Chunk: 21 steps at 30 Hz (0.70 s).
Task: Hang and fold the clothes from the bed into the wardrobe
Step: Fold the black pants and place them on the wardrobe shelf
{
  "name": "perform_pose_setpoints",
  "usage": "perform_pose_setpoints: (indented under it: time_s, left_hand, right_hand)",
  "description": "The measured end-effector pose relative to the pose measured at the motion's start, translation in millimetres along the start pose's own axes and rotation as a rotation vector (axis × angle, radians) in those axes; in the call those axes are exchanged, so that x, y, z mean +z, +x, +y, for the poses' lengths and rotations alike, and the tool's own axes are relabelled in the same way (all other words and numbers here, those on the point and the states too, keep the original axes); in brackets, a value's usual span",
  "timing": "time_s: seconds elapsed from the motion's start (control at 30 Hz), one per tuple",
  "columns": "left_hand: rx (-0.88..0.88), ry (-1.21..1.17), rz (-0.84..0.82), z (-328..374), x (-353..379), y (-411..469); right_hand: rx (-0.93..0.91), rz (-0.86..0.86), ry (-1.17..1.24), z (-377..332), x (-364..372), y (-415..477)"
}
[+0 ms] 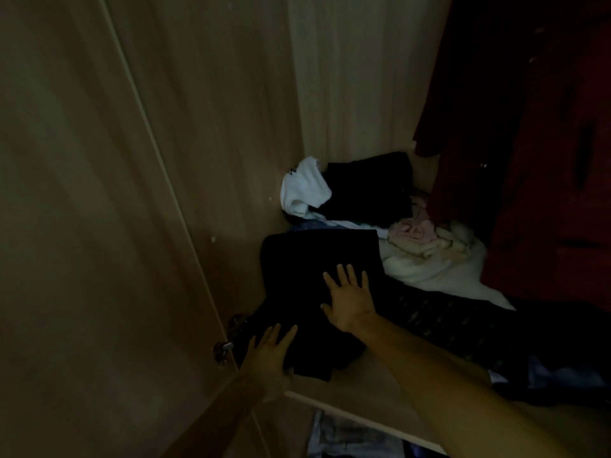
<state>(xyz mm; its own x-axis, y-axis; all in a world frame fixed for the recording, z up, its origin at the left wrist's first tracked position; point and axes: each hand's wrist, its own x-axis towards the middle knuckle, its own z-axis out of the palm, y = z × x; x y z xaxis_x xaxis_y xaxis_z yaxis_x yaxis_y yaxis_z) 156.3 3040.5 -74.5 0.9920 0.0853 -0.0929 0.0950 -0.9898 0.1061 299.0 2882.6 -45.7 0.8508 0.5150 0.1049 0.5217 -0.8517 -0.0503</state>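
Pressing flat on a folded black garment (317, 259), the right hand (348, 300) is seen with fingers spread and extended, palm down; nothing is gripped. The left hand (269, 353) is laid against the near left edge of the same garment, fingers likewise straight and slightly parted — no grasp is made. The garment is located on the wardrobe shelf (373, 391), in the left part, close to the wooden side wall (205, 127); its near corner is draped towards the shelf's front edge.

Behind it, further in, a crumpled white garment with dark print (304, 188) is noted against the side wall, with another dark folded item (373, 190) just beside it. To the right, a pink cloth (415, 228) is lying on a cream-white bundle (439, 262). A dark patterned fabric (456, 322) is spread along the shelf to the right of the right forearm, and a pale blue piece (558, 375) is visible near the right edge.

A dark red hanging garment (545, 160) is occupying the upper right. A metal hinge (222, 350) is seen on the open door (82, 226) at the left, just beside the left hand. Below the shelf, light fabric (347, 438) is partly visible — lighting is dim, so detail cannot be resolved.
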Motion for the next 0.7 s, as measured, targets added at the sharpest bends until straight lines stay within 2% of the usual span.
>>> perform_pose_setpoints:
  time_s: [0.17, 0.4, 0.7]
  left_hand:
    - [-0.039, -0.278, 0.221, 9, -37, -32]
    - [0.025, -0.383, 0.392, 30, -64, -89]
    - [0.175, -0.488, 0.408, 32, -45, -198]
  right_hand:
    - [-0.018, 0.132, 0.127, -23, -16, -53]
    - [0.048, 0.286, 0.231, -51, -51, -131]
    - [0.182, 0.399, 0.282, -96, -67, -258]
